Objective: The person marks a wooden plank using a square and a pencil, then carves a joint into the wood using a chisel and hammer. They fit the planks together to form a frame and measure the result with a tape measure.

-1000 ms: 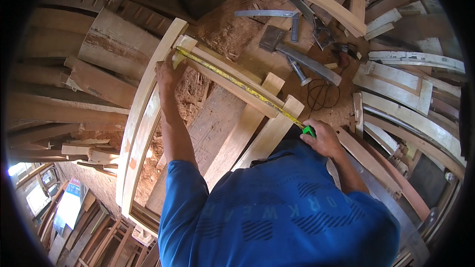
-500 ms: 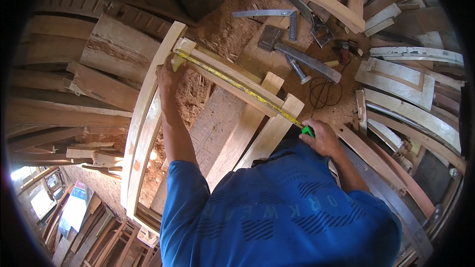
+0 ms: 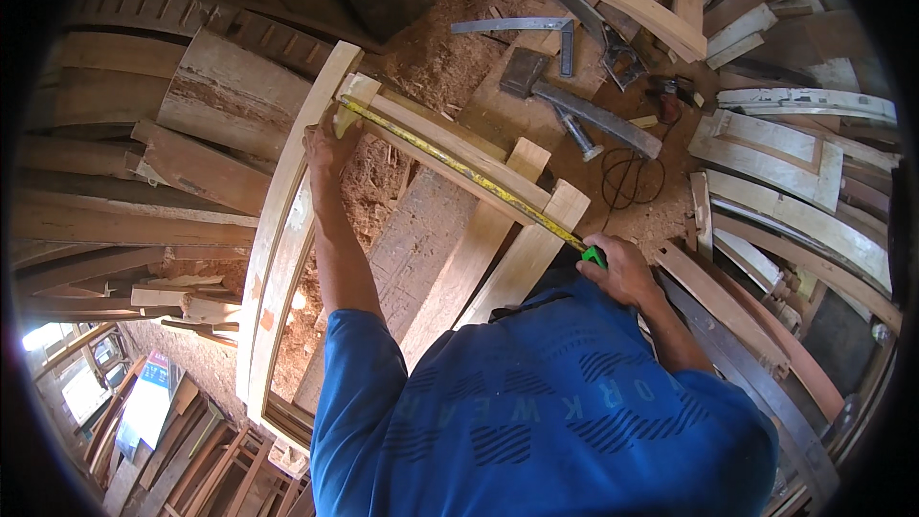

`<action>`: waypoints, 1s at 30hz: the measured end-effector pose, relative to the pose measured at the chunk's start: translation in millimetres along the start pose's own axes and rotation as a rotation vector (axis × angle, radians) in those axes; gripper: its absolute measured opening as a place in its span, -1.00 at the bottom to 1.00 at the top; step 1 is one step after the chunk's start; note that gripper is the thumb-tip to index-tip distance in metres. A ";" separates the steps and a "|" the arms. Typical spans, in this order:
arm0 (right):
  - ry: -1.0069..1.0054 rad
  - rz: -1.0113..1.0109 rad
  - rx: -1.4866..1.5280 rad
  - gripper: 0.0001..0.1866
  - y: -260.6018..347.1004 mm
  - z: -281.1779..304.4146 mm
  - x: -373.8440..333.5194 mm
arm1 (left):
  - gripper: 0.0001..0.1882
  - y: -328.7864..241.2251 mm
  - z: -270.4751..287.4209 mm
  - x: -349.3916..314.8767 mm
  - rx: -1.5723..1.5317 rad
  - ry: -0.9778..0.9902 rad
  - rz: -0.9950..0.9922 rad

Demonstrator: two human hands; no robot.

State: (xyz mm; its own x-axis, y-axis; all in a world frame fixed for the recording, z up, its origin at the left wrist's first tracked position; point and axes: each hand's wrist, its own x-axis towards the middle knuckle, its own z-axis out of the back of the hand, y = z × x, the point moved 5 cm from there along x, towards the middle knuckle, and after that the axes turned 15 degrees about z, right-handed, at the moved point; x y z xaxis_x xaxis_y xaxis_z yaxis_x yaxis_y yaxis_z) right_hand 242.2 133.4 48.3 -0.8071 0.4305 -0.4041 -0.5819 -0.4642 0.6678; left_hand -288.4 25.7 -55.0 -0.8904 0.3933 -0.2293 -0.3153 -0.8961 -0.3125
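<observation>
A yellow tape measure blade (image 3: 458, 168) is drawn out along a jointed wooden frame piece (image 3: 436, 146). At its right end my right hand (image 3: 624, 273) is closed round the green tape measure case (image 3: 593, 256), just beyond a pale upright board (image 3: 536, 251). My left hand (image 3: 332, 137) pinches the blade's far-left end against the corner where the rail meets a long pale side board (image 3: 287, 191). Its fingers are partly hidden by the wood. The blade looks straight and taut between both hands.
Ahead lie a hammer (image 3: 584, 115), a metal try square (image 3: 565, 38) and a handsaw (image 3: 617, 57) on a board. A dark cord (image 3: 627, 182) loops on the floor. Stacked planks (image 3: 115, 163) line the left, and painted timber (image 3: 766, 158) the right. Sawdust (image 3: 459, 10) covers the floor.
Almost nothing differs. Both hands keep the tape stretched over the wood in the same place, with only a very slight shift of the view.
</observation>
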 end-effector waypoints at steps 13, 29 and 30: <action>-0.025 0.017 -0.024 -0.53 0.1 -1.5 -1.3 | -0.16 0.1 -1.0 4.1 0.016 0.031 -0.014; -0.265 0.040 0.322 -0.71 -24.7 -14.0 17.2 | -0.29 122.2 21.9 -22.9 0.012 -0.072 -0.064; -0.292 0.023 0.369 -0.72 -28.1 -15.4 18.4 | -0.30 150.1 25.3 -33.8 0.021 -0.111 -0.067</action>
State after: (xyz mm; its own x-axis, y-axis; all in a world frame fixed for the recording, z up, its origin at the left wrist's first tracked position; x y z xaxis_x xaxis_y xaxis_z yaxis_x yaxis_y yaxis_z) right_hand 242.2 142.4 12.4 -0.7270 0.6473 -0.2291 -0.4470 -0.1928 0.8735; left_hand -313.9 -127.3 -70.9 -0.8975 0.4285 -0.1046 -0.3813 -0.8729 -0.3042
